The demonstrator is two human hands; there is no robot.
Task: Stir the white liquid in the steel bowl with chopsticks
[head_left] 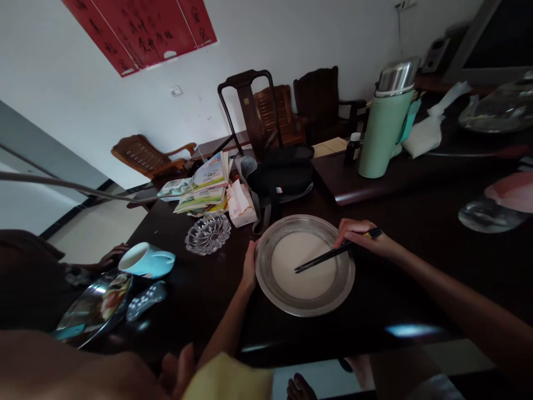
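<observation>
A round metal bowl (306,308) with a milky white liquid (300,250) in it stands on the dark table. My left hand (250,264) grips the bowl's left rim. In my right hand (362,236) is a pair of black chopsticks (322,258), held at a slant over the bowl's right rim. Their tips are in or just at the surface of the liquid; I cannot tell how deep. A clear glass dish (208,234) and a tissue pack (241,204) lie beyond my left hand.
Left are a blue mug (147,260), a game controller (145,300) and a metal bowl of food (89,305) beside another person (29,283). A blurred hand (177,366) and something yellow (229,380) cross the lower edge. A green flask (385,128) stands behind right.
</observation>
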